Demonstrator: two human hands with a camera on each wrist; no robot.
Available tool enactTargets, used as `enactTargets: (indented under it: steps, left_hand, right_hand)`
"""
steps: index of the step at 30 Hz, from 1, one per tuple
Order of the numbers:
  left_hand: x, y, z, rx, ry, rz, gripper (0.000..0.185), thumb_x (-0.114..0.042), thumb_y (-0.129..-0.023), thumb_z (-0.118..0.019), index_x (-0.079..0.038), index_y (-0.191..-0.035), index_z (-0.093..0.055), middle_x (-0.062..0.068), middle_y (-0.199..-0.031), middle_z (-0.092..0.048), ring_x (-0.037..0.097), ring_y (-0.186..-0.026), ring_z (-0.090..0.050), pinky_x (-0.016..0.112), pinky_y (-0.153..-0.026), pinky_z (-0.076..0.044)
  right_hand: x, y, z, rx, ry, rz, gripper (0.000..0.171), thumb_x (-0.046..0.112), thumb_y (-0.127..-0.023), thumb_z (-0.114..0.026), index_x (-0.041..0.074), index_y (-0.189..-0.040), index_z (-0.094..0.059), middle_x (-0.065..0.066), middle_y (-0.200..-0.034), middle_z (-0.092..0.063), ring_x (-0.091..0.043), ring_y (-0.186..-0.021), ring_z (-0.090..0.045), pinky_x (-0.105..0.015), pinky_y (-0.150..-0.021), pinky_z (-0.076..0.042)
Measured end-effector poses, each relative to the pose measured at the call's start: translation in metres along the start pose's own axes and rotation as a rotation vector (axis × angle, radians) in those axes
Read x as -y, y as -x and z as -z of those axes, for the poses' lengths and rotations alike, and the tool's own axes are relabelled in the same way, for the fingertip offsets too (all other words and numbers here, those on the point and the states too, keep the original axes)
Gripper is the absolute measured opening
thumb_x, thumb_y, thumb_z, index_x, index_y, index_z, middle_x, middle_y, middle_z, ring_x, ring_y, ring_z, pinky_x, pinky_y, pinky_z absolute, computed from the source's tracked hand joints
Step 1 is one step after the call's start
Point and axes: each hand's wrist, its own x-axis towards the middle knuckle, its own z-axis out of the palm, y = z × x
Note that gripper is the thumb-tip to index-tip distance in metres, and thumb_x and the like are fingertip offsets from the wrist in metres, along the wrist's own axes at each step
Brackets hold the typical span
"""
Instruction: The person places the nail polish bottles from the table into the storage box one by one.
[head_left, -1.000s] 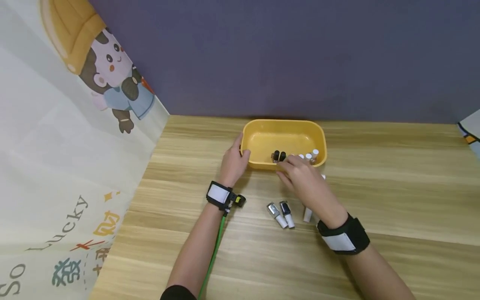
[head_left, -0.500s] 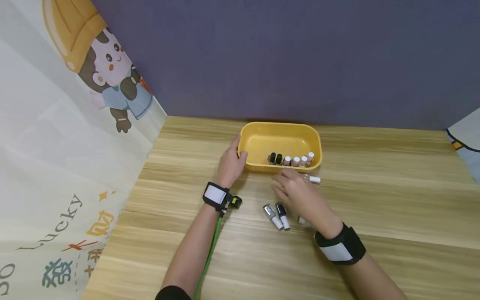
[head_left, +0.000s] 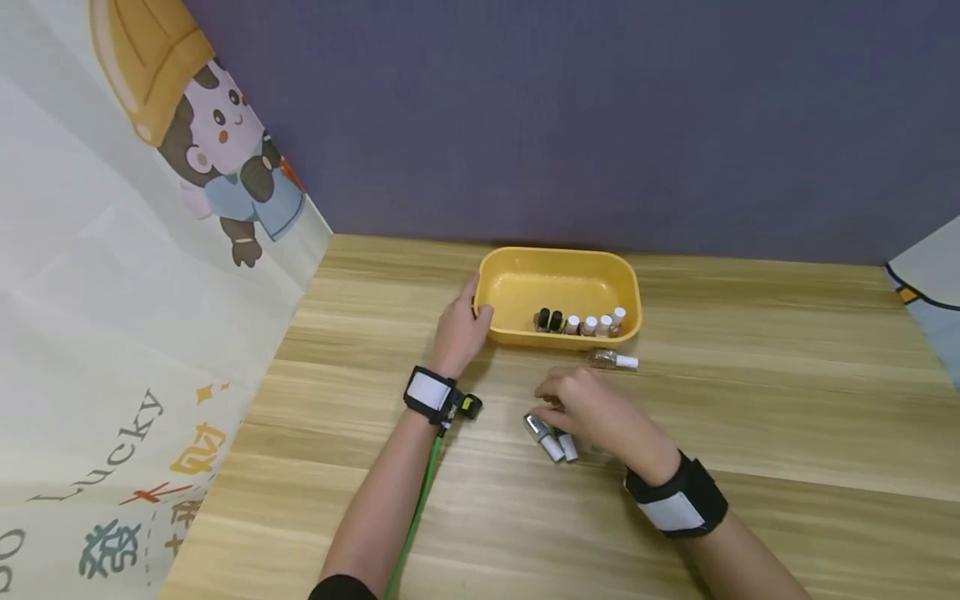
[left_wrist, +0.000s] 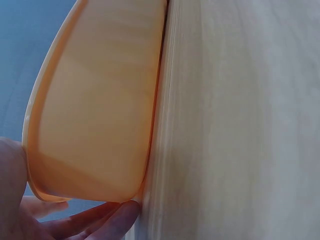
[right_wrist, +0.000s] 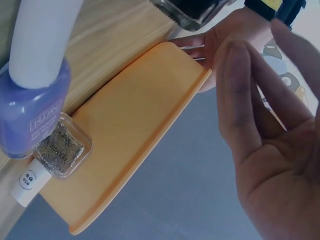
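Gripped the smooth yellow plastic bin (head_left: 558,287) by its left end with the left hand (head_left: 459,340). Held the right hand (head_left: 603,410) relaxed, with nothing visible in its grasp, at the silver nail-polish bottle (head_left: 542,432) and a dark one (head_left: 568,448), both lying on the wood-grain table (head_left: 750,358). Judged to be picking up, probably calling for a thumb-and-finger pinch. Saw six capped bottles (head_left: 574,326) inside along the near wall, a glittery glass one (head_left: 602,358) outside.

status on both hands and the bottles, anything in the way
Left hand grips tray. Right hand holds nothing, near silver bottle. Six bottles in tray; glitter bottle lies in front, possibly in the way.
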Motion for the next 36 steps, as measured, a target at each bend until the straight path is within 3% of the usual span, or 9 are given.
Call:
enactTargets:
  steps: [5,17,25,36]
  left_hand:
    - [0.0,0.001,0.001,0.004,-0.003,0.001,0.062,-0.025,-0.098,-0.048,-0.014,-0.156,-0.032,0.007,-0.074,-0.055,0.015,-0.051,-0.046,0.03,-0.046,-0.042]
    - [0.0,-0.001,0.001,0.006,0.0,-0.004,0.062,-0.025,-0.098,-0.048,-0.013,-0.156,-0.031,0.005,-0.064,-0.049,0.014,-0.047,-0.043,0.03,-0.043,-0.04]
    - [0.0,0.0,0.0,0.007,0.002,0.0,0.062,-0.024,-0.098,-0.048,-0.013,-0.156,-0.031,0.003,-0.063,-0.048,0.013,-0.046,-0.042,0.028,-0.042,-0.039]
    - [0.001,0.0,0.0,0.002,-0.004,-0.007,0.062,-0.025,-0.097,-0.047,-0.013,-0.156,-0.032,0.004,-0.063,-0.048,0.013,-0.046,-0.041,0.028,-0.042,-0.038]
  right_hand:
    - [0.001,0.002,-0.002,0.076,-0.022,-0.058,0.013,0.024,-0.085,-0.078,0.011,-0.085,-0.075,0.005,-0.078,-0.066,0.001,-0.061,-0.05,-0.017,-0.053,-0.042]
    - [0.0,0.0,-0.007,0.136,0.03,-0.105,0.02,0.031,-0.078,-0.083,0.016,-0.073,-0.071,0.009,-0.07,-0.059,-0.002,-0.055,-0.047,-0.019,-0.048,-0.039]
    - [-0.001,-0.001,-0.01,0.122,0.071,-0.08,0.017,0.028,-0.082,-0.081,0.013,-0.077,-0.073,0.006,-0.075,-0.061,-0.003,-0.059,-0.047,-0.019,-0.052,-0.04]
    - [-0.006,-0.005,-0.023,0.076,0.147,-0.016,0.018,0.023,-0.076,-0.085,0.009,-0.083,-0.075,0.005,-0.075,-0.053,-0.007,-0.067,-0.045,-0.021,-0.057,-0.041]
